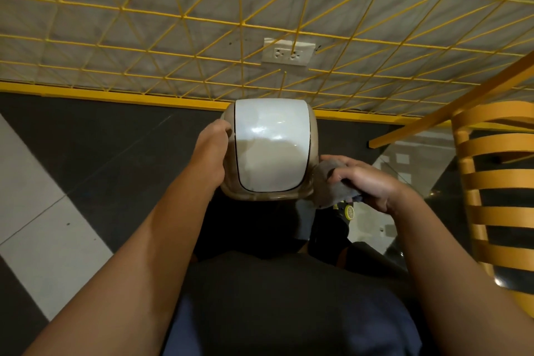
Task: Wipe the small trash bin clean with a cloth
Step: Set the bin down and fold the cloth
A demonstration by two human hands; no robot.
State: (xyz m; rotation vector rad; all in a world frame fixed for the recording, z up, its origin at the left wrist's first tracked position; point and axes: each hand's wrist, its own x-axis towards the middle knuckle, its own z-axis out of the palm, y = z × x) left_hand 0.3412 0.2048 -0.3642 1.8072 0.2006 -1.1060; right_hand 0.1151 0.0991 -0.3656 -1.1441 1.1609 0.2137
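A small trash bin (271, 150) with a beige body and a glossy white swing lid stands on the dark floor in front of me, seen from above. My left hand (211, 150) grips the bin's left side at the rim, fingers curled round the edge. My right hand (367, 179) holds a grey cloth (329, 182) bunched in its fingers and presses it against the bin's lower right side. The bin's body below the lid is hidden from this angle.
A grey wall with a yellow wire grid (239, 23) and a white double socket (287, 53) rises behind the bin. A yellow slatted chair (491, 182) and a glass-topped table edge (404, 165) stand at the right. Dark and light floor tiles (43, 211) spread to the left.
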